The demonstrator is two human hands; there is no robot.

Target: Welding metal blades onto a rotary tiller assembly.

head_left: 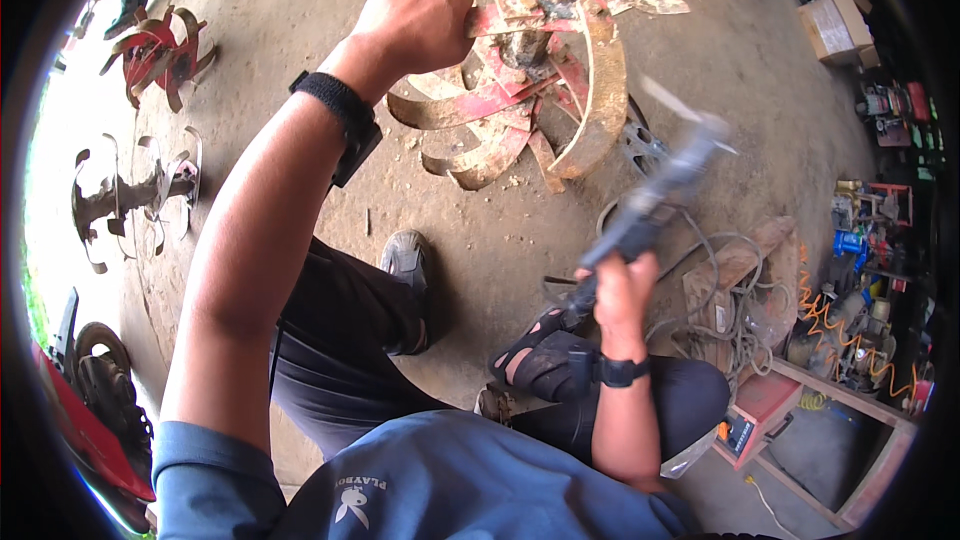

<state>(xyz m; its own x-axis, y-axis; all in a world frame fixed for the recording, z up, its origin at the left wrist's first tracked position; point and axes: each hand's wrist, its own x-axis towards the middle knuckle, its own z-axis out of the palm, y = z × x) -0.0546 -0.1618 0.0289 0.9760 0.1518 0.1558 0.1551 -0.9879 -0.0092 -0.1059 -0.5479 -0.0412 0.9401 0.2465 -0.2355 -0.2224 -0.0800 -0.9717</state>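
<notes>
A tiller rotor with curved, dirt-caked blades (602, 80) and worn red paint stands on the concrete floor ahead of me. My left hand (420, 25) is closed at the end of one of its red blades, near the top; the fingertips are hidden from view. In my right hand (622, 295) is a dark angle grinder (650, 205), gripped round its body. Its head points up and to the right, beside the rotor and apart from it. Motion blurs the grinder's head and disc.
Grey cable (745, 290) lies looped over a wooden block at right, near a red box-shaped machine (750, 415) and a metal frame. Two more rotors, one red (160, 58) and one dark (125, 202), lie at left. Cardboard boxes (835, 25) and tools line the right side.
</notes>
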